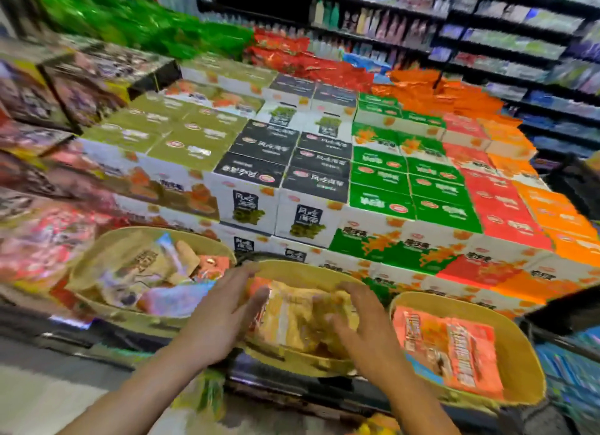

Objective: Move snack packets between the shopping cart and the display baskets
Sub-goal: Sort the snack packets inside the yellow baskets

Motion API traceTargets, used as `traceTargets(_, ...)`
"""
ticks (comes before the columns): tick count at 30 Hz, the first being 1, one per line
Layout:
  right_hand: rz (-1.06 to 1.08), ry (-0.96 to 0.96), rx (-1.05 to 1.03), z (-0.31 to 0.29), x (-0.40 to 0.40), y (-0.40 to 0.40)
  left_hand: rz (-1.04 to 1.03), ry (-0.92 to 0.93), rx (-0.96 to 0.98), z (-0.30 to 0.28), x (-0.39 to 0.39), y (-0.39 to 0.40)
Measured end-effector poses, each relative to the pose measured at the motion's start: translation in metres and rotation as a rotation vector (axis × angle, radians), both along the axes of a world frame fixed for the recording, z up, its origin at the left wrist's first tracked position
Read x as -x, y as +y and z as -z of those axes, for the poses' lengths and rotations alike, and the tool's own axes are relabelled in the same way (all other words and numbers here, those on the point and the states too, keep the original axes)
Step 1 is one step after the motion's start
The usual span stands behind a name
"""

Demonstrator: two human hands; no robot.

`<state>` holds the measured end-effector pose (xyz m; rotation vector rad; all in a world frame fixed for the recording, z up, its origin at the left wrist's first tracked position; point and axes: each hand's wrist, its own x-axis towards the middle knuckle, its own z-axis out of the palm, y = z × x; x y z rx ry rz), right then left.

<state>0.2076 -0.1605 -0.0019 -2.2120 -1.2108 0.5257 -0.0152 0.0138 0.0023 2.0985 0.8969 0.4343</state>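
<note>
Stacked cartons point(311, 175) fill centre (olive, black, green, red, orange tops). Far right: dark shelving point(487, 45) with bottles. Far left: green bags point(130, 22).

Three display baskets, two hands

Three yellow baskets stand in a row: the left basket point(97, 262), the middle basket point(305, 272), and the right basket point(519, 347). Two hands reach in, the left hand point(224, 317) and the right hand point(363, 324). Boxed cartons point(311, 181) behind come in six colour blocks (blur prevents a per-box count).
</note>
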Motion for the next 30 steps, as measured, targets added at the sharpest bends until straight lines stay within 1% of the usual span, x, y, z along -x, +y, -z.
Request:
traceTargets(4, -0.116, -0.077, 0.272, 0.040, -0.019, 0.053, -0.018, 0.032, 0.084, 0.015, -0.010, 0.011)
traceTargets(7, -0.191, -0.192, 0.442, 0.060, -0.028, 0.080, 0.007, 0.056, 0.070, 0.025, -0.017, 0.010)
traceTargets(11, -0.296, -0.429, 0.539, 0.078, -0.028, 0.101, 0.026, 0.107, 0.073, 0.030, -0.027, 0.009)
traceTargets(14, -0.335, -0.465, 0.584, 0.079, -0.027, 0.105, 0.008, 0.128, 0.044, 0.030, -0.034, 0.009)
traceTargets(16, -0.360, -0.435, 0.591, 0.075, -0.027, 0.102, -0.015, 0.117, 0.003, 0.031, -0.038, 0.011)
traceTargets(20, -0.399, -0.356, 0.547, 0.065, -0.025, 0.086, -0.058, 0.097, -0.059, 0.028, -0.046, 0.015)
traceTargets(22, -0.406, -0.327, 0.482, 0.057, -0.023, 0.072, -0.072, 0.034, -0.051, 0.022, -0.050, 0.022)
traceTargets(24, -0.332, -0.272, 0.355, 0.042, -0.024, 0.056, -0.156, -0.072, 0.010, 0.015, -0.054, 0.033)
traceTargets(26, -0.213, -0.190, 0.168, 0.020, -0.028, 0.041, -0.274, -0.155, 0.097, 0.009, -0.060, 0.045)
traceTargets(27, -0.152, -0.145, 0.091, 0.008, -0.031, 0.033, -0.295, -0.183, 0.119, 0.009, -0.064, 0.049)
traceTargets(29, -0.031, -0.053, -0.043, -0.016, -0.037, 0.019, -0.229, -0.174, 0.128, 0.011, -0.074, 0.054)
traceTargets(30, 0.028, -0.017, -0.107, -0.027, -0.040, 0.012, -0.166, -0.119, 0.126, 0.013, -0.081, 0.055)
